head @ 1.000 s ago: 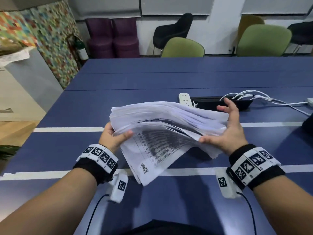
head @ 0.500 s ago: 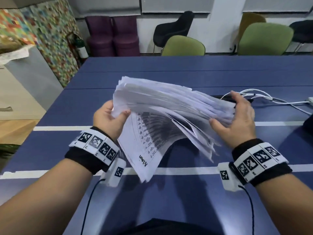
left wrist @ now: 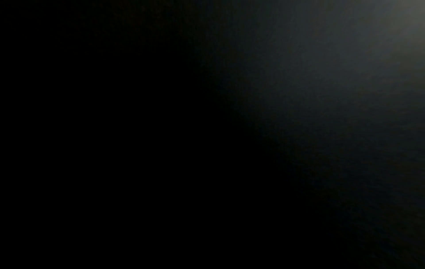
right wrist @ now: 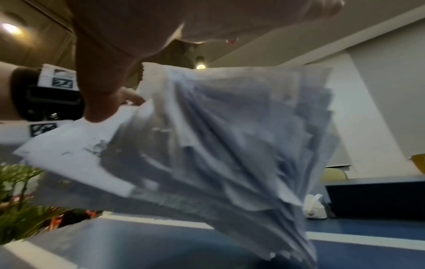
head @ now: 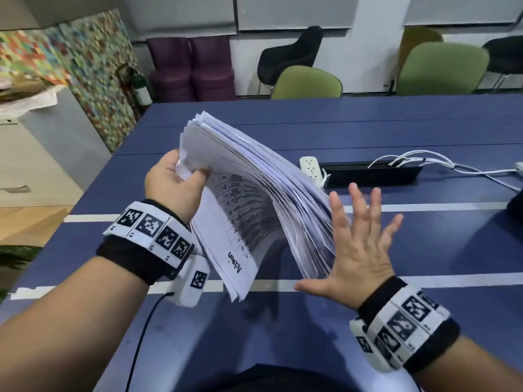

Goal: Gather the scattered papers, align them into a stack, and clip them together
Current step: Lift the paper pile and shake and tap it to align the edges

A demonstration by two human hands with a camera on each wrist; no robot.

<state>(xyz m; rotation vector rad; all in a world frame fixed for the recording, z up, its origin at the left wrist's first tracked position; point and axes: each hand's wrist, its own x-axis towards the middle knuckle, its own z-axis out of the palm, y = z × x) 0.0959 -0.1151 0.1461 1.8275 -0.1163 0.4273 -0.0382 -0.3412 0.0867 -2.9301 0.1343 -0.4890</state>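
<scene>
The left hand [head: 172, 188] is grasping the paper stack [head: 263, 199] by one corner, holding it tilted above the counter [head: 368, 131]. The right hand [head: 359, 250], released with fingers spread, is hovering just beside the stack's drooping edge.

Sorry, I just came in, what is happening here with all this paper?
A person is gathering papers over a blue table. The left hand grips one corner of a thick bundle of papers and holds it tilted in the air, its sheets fanned out and uneven. The right hand is open, fingers spread, at the bundle's loose edge. The sheets are not yet aligned, and no clip is visible. A power strip lies further back on the table.
</scene>
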